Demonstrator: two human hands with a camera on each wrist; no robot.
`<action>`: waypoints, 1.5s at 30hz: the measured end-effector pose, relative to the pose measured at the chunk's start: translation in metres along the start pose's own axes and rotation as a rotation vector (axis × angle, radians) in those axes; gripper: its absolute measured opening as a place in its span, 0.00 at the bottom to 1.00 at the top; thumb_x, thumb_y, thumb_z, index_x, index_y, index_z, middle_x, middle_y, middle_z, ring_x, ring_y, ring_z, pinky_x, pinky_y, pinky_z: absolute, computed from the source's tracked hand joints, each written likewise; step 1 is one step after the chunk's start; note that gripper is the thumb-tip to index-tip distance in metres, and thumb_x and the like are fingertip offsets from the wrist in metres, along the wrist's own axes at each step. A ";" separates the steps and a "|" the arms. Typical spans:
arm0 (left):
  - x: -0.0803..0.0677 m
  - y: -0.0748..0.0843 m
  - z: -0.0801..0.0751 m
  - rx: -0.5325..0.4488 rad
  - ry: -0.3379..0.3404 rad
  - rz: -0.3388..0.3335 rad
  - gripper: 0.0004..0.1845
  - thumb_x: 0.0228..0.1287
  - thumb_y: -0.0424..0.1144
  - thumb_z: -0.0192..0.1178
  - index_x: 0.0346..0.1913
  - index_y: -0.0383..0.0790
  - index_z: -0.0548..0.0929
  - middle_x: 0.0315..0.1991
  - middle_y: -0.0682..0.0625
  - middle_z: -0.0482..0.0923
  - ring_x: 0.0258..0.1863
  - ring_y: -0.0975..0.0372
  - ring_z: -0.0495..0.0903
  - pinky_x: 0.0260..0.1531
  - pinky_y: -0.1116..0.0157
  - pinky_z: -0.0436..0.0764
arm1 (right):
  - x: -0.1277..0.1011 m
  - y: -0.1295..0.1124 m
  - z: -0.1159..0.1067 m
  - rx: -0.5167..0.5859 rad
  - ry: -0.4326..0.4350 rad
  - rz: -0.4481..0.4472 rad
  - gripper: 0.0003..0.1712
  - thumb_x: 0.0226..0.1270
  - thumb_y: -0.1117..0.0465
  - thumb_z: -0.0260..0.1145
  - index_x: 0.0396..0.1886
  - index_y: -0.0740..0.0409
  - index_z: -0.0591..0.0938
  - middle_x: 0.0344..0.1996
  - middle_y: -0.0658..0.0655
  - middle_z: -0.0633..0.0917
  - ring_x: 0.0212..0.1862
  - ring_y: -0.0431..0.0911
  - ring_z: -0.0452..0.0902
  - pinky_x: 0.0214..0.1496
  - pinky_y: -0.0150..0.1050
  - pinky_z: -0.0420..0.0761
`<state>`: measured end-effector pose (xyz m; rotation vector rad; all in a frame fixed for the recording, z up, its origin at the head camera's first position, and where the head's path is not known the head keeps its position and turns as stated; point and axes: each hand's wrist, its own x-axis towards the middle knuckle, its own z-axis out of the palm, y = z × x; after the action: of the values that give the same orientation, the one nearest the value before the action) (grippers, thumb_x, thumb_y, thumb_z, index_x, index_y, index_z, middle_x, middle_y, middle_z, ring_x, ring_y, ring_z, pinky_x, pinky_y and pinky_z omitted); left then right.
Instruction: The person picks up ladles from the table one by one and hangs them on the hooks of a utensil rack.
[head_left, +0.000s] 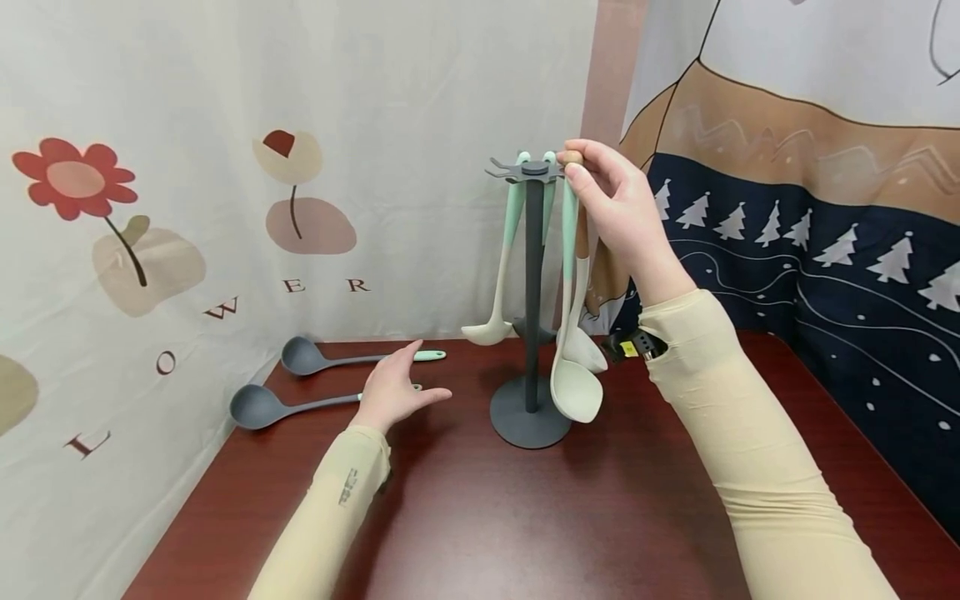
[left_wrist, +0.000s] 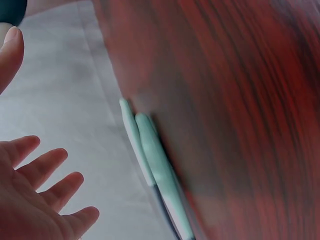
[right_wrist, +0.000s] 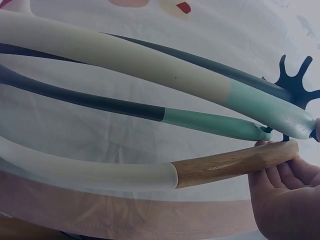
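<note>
A dark grey utensil stand holds several hanging utensils by their handle ends. My right hand is at its top, pinching the end of the wooden handle of a white spoon. In front of that hangs a mint-handled cream spoon, its handle end close to my right thumb. A mint-handled cream ladle hangs on the left side. My left hand, fingers spread and holding nothing, is over the handles of two dark grey ladles, whose mint handles show in the left wrist view.
The stand's round base rests on a reddish-brown table. Free prongs stick out at the stand's left. Behind hangs a pale flower-printed curtain, with a dark tree-patterned cloth on the right.
</note>
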<state>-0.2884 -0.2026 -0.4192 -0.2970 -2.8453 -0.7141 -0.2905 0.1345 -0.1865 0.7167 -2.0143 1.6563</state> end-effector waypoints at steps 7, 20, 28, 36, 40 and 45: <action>-0.001 -0.018 -0.004 0.049 -0.041 -0.043 0.57 0.46 0.63 0.74 0.75 0.39 0.61 0.72 0.39 0.64 0.70 0.42 0.61 0.67 0.42 0.56 | 0.000 0.001 0.001 -0.006 0.001 -0.009 0.23 0.76 0.60 0.58 0.67 0.62 0.74 0.61 0.58 0.78 0.63 0.45 0.72 0.67 0.36 0.68; -0.005 -0.041 -0.014 0.138 -0.102 -0.093 0.60 0.45 0.67 0.72 0.76 0.38 0.59 0.71 0.35 0.62 0.70 0.40 0.59 0.66 0.35 0.52 | 0.000 0.001 0.002 0.013 0.006 -0.014 0.23 0.75 0.61 0.59 0.66 0.63 0.75 0.61 0.60 0.79 0.63 0.46 0.73 0.67 0.36 0.68; -0.006 -0.057 -0.021 0.181 -0.144 -0.095 0.58 0.46 0.67 0.71 0.75 0.38 0.61 0.72 0.34 0.62 0.70 0.39 0.59 0.64 0.32 0.52 | -0.001 0.000 0.002 0.017 0.004 -0.017 0.23 0.75 0.62 0.58 0.66 0.64 0.74 0.61 0.60 0.78 0.63 0.46 0.72 0.67 0.36 0.68; -0.009 -0.075 -0.024 0.225 -0.163 -0.125 0.58 0.45 0.70 0.70 0.74 0.36 0.64 0.69 0.33 0.64 0.67 0.36 0.62 0.61 0.30 0.53 | -0.001 0.000 0.003 0.024 0.007 -0.011 0.23 0.75 0.62 0.58 0.66 0.63 0.74 0.61 0.60 0.79 0.63 0.45 0.72 0.67 0.36 0.68; -0.009 -0.079 -0.024 0.239 -0.161 -0.132 0.57 0.45 0.70 0.70 0.72 0.35 0.66 0.68 0.33 0.66 0.65 0.36 0.64 0.61 0.31 0.56 | -0.001 -0.001 0.003 0.021 0.008 -0.013 0.23 0.75 0.62 0.58 0.67 0.63 0.74 0.61 0.60 0.78 0.63 0.46 0.72 0.67 0.36 0.68; -0.010 -0.082 -0.026 0.250 -0.148 -0.137 0.55 0.45 0.70 0.70 0.70 0.35 0.69 0.64 0.34 0.71 0.61 0.37 0.68 0.59 0.33 0.60 | -0.001 0.000 0.003 0.015 0.010 -0.016 0.23 0.75 0.62 0.58 0.66 0.63 0.74 0.60 0.60 0.79 0.62 0.46 0.73 0.67 0.36 0.68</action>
<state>-0.2948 -0.2872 -0.4358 -0.1208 -3.0766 -0.3643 -0.2896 0.1317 -0.1872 0.7263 -1.9858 1.6649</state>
